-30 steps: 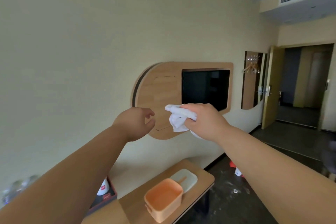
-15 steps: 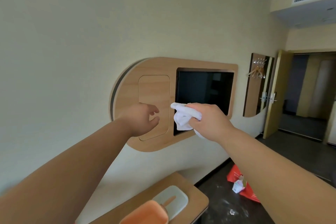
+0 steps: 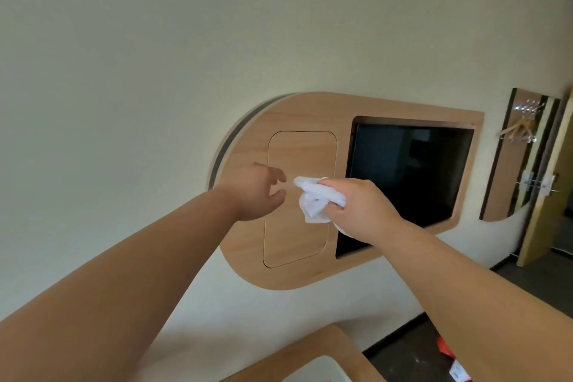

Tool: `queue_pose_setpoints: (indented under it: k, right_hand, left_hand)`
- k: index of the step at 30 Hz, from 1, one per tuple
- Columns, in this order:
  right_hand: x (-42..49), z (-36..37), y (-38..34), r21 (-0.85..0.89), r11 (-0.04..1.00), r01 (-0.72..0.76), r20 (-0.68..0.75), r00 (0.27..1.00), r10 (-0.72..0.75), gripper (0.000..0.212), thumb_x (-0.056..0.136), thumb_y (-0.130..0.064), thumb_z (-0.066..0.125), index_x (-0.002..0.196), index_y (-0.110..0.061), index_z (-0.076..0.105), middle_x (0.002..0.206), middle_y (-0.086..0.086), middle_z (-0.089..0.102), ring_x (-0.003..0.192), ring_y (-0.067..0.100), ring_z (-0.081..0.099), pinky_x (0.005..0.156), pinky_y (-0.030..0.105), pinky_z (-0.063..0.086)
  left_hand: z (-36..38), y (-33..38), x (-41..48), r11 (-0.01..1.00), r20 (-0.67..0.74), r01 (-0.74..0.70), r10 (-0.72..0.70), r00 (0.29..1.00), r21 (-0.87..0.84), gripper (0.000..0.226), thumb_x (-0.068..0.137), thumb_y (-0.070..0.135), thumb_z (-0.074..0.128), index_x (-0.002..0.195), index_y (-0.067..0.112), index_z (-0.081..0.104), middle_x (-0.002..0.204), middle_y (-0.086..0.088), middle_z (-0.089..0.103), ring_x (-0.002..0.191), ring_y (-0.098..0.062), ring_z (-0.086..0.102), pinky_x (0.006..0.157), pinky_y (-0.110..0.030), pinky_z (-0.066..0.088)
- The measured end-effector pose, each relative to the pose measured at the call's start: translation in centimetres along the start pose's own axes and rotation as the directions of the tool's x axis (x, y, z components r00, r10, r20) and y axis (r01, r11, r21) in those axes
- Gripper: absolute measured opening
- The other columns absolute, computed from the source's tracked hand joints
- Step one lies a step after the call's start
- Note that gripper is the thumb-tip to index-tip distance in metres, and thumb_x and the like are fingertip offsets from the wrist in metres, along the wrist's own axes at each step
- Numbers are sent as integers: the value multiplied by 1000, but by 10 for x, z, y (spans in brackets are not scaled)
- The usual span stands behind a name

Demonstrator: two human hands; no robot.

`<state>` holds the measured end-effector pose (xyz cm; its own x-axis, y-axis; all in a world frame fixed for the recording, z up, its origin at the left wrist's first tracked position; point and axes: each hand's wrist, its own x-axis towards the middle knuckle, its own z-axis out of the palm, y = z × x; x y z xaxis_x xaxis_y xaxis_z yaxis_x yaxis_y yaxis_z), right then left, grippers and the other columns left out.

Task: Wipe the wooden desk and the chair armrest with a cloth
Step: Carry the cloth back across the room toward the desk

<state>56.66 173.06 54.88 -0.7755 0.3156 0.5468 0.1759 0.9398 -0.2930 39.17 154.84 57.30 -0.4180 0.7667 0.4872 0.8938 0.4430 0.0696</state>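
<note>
My right hand (image 3: 359,208) is raised in front of me and grips a crumpled white cloth (image 3: 313,200). My left hand (image 3: 255,192) is held up just to its left, fingers loosely curled and apart, holding nothing; a small gap separates it from the cloth. Both hands hover before a wooden wall panel (image 3: 297,195). Only a corner of the wooden desk (image 3: 322,353) shows at the bottom edge. No chair armrest is in view.
A dark television screen (image 3: 409,170) is set into the wall panel. A white tray (image 3: 316,372) lies on the desk. A narrow wooden board with hangers (image 3: 521,146) and an open door (image 3: 545,220) are at the right. Red litter (image 3: 449,360) lies on the dark floor.
The view has tilted up and moved closer to the wall panel, so the orange container and most of the desk dropped out of sight. Both hands stay raised, the right still on the cloth.
</note>
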Motion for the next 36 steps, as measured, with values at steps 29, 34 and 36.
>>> queue_pose_setpoints:
  k: [29, 34, 36]
  right_hand:
    - [108, 194, 85, 511, 809, 290, 268, 840, -471, 38, 88, -14, 54, 110, -39, 72, 88, -17, 69, 78, 10, 60, 69, 33, 53]
    - [48, 273, 101, 531, 801, 275, 341, 796, -500, 43, 85, -11, 57, 115, -38, 74, 102, -13, 74, 91, 17, 65, 78, 35, 56]
    - [19, 310, 113, 508, 822, 257, 400, 775, -489, 44, 86, -14, 59, 121, -37, 74, 103, -11, 74, 92, 19, 65, 79, 36, 56]
  left_hand:
    - [138, -50, -46, 767, -115, 623, -612, 782, 155, 41, 95, 47, 56, 135, 38, 59, 137, 19, 60, 123, -9, 58, 92, -33, 51]
    - [224, -53, -96, 753, 26, 640, -650, 759, 151, 46, 93, 49, 55, 138, 37, 57, 137, 15, 62, 124, -14, 58, 93, -34, 51]
    - [262, -51, -120, 750, 114, 648, -661, 742, 132, 48, 93, 49, 55, 140, 36, 55, 139, 14, 61, 126, -15, 57, 94, -35, 50]
